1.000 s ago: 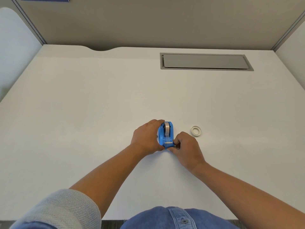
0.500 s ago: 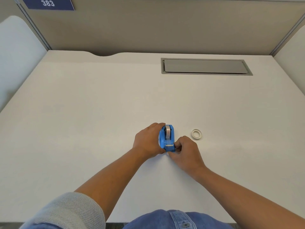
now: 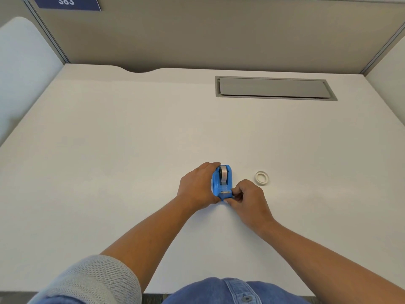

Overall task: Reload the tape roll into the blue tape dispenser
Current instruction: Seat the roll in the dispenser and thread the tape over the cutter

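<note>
The blue tape dispenser [image 3: 223, 183] stands on the white desk [image 3: 109, 161], its cutter end toward me. A tape roll [image 3: 223, 174] sits inside it, its grey band showing on top. My left hand [image 3: 197, 186] wraps the dispenser's left side and holds it. My right hand [image 3: 248, 199] has its fingers pinched at the cutter end, at the dispenser's near right corner; whether tape lies between them is hidden. A small white empty tape core [image 3: 261, 177] lies flat on the desk to the right, apart from both hands.
A grey cable hatch [image 3: 274, 87] is set into the desk at the back right. Partition walls close the desk on three sides, with a blue sign reading 383 [image 3: 65, 2] at top left. The desk's near edge runs just above my lap.
Both hands and the dispenser stay put on the desk. The camera has tilted upward, so everything sits lower in the frame and the sign has come into sight.
</note>
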The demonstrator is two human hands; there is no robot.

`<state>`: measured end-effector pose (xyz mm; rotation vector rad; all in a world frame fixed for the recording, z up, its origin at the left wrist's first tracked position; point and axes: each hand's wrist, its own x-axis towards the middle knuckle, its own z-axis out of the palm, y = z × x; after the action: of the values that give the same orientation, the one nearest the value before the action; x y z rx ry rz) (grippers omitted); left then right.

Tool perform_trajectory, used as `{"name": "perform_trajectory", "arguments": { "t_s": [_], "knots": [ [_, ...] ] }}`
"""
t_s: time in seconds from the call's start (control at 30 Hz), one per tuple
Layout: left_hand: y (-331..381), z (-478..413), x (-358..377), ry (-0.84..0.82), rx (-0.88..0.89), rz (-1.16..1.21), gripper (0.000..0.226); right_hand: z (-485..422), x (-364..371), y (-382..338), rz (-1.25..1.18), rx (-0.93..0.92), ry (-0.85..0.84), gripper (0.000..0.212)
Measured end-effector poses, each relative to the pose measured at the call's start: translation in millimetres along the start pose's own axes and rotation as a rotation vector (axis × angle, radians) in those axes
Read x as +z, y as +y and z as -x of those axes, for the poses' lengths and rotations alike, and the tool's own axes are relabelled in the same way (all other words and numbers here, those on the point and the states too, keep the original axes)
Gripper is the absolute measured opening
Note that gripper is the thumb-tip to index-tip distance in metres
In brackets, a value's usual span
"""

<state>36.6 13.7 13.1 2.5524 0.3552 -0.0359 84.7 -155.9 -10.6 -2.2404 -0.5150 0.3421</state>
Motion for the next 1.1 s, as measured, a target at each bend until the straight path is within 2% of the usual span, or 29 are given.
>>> {"name": "perform_trajectory", "arguments": {
  "t_s": [0.6, 0.83, 1.1],
  "knots": [
    [0.4, 3.1, 1.5, -0.006, -0.008, 0.013, 0.095, 5.8, 3.0, -1.2, -0.009, -0.001, 0.016, 0.034],
    [0.1, 3.8, 4.2, 0.019, -0.004, 0.014, 0.097, 5.4, -2.0, -3.7, -0.002, -0.04, 0.054, 0.028],
    [-0.9, 4.0, 5.2, 0.026, 0.0, 0.004, 0.098, 1.9, -4.5, -1.4, -0.002, -0.055, 0.022, 0.027]
  ]
}}
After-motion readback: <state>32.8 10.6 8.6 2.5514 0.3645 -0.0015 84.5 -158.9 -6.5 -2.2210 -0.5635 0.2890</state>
